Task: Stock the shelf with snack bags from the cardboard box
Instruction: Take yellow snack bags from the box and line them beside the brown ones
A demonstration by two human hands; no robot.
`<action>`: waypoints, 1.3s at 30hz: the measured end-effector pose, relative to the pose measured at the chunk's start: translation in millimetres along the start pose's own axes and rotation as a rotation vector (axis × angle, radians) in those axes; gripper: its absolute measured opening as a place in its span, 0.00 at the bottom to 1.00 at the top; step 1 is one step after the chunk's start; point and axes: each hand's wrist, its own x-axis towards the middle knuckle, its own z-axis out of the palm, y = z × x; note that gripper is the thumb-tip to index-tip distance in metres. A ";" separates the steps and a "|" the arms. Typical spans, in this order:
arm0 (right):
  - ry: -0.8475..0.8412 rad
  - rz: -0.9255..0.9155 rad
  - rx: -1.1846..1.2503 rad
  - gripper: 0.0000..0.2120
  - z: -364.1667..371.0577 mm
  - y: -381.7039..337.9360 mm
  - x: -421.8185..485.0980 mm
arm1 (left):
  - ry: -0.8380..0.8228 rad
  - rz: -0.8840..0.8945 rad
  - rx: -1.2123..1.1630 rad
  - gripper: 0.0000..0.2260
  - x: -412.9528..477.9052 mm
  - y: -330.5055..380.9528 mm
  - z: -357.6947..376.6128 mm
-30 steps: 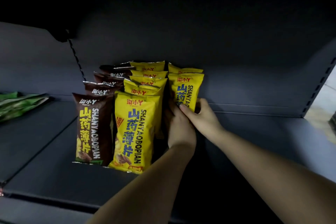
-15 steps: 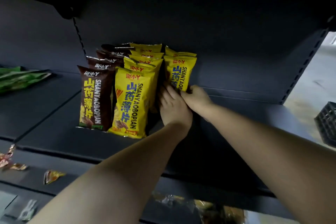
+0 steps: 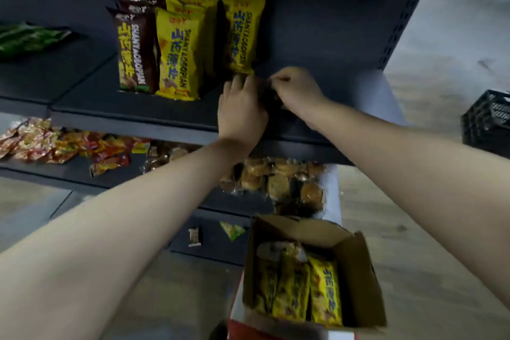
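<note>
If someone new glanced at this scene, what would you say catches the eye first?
Bright yellow snack bags standing in rows on the dark shelf, beside a row of brown bags. Just right of them, the left hand and right hand meet low on the shelf. Below, an open cardboard box holds more yellow bags.

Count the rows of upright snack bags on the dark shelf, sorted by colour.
Brown row: 1
Yellow rows: 2, the second standing apart to the right
Total: 3 rows
The bags behind each front one are too blurred to count singly.
</note>
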 end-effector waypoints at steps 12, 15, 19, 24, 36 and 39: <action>-0.119 -0.123 -0.291 0.08 -11.3 127.6 -196.1 | -0.443 0.064 -0.024 0.14 -194.2 20.9 57.6; -0.348 -0.006 -0.385 0.06 3.9 178.3 -220.9 | -0.792 -0.131 0.046 0.10 -224.0 9.3 77.6; -0.524 0.241 -0.399 0.08 30.7 229.6 -238.1 | -1.048 -0.253 0.045 0.11 -247.1 -11.8 105.4; -0.707 0.499 -0.462 0.19 62.0 273.3 -241.2 | -1.243 -0.351 -0.024 0.11 -261.9 -25.5 142.8; -0.613 1.039 -0.238 0.40 122.7 334.0 -230.3 | -1.252 -0.684 -0.169 0.18 -279.2 -23.8 221.5; -0.568 1.092 -0.218 0.44 129.9 335.4 -229.9 | -1.265 -0.667 -0.128 0.22 -275.9 -20.8 233.2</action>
